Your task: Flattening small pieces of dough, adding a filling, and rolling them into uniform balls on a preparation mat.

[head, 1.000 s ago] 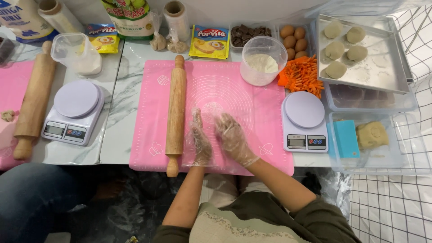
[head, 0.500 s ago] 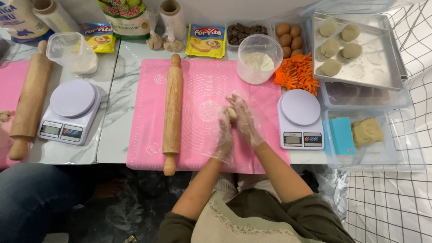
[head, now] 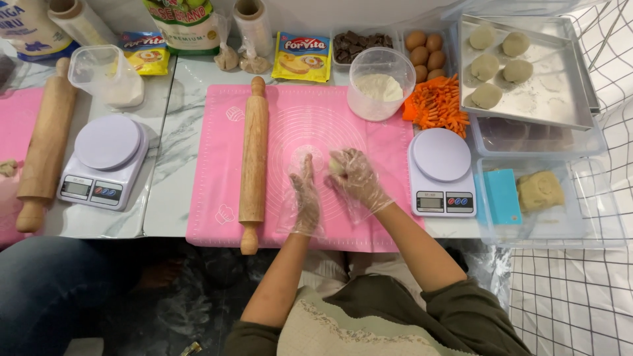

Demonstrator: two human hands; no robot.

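Pink mat [head: 389, 142] | right hand [head: 356, 179] cups round dough ball [head: 335, 165] | left hand [head: 305, 198] flat beside

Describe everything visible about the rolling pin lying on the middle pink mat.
The rolling pin is light, plain wood: a thick cylinder with a knob handle at each end. It lies lengthwise along the left part of the pink mat, near handle overhanging the front edge. No hand touches it; the gloved left hand is nearest, to its right.
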